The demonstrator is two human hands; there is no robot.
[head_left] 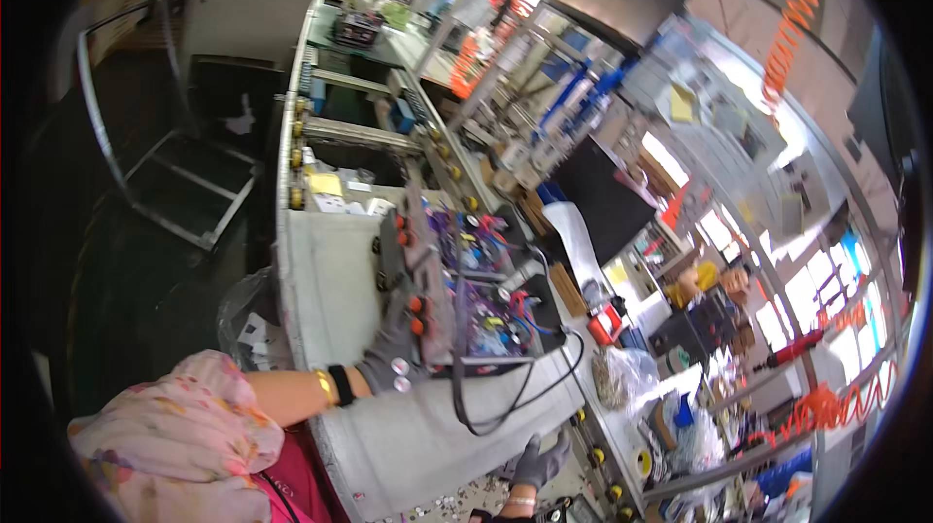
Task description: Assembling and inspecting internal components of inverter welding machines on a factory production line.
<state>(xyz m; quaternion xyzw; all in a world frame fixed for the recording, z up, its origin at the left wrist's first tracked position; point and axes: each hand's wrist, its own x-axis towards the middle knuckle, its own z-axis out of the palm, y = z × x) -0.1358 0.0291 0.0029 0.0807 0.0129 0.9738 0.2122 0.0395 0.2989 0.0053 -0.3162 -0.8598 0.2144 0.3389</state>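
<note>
Frankly, my gloved left hand clamps the grey frame edge; my right hand, fingers spread, sits half cut off, wiring blurred.

Big dark flat screen tilted behind the bench, unlit. Clear plastic bags crumpled at bench's right end. Yellow square note on rack above. White label cards at bench's far end.

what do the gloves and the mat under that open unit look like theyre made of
Gloves on the left hand and right hand: grey knit fabric, matte, probably coated. Mat: pale grey felt or foam by its soft, dull surface; unclear which. Open unit: grey metal-looking frame, wiring inside.
</note>
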